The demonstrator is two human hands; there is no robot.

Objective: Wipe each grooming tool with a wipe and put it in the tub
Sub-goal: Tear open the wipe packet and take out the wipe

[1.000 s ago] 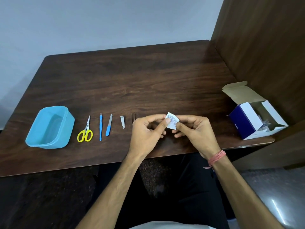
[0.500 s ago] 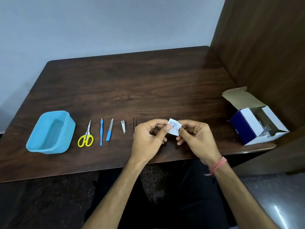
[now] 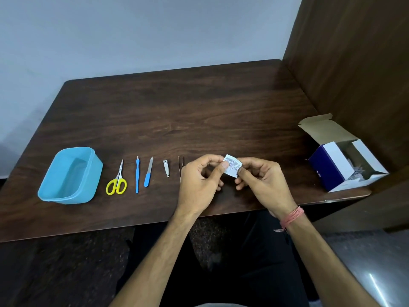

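Opening the wipe sachet, before any tool is cleaned.

At centre frame, the left hand (image 3: 200, 181) and right hand (image 3: 263, 180) each pinch a side of the small white printed wipe sachet (image 3: 231, 166) between thumb and curled fingers (image 3: 223, 165). Next it likely needs tearing open. The yellow-handled scissors (image 3: 116, 183) and other tools lie unwiped on the dark wooden surface (image 3: 177, 111), just right of the light-blue plastic tub (image 3: 44, 191) at lower left.
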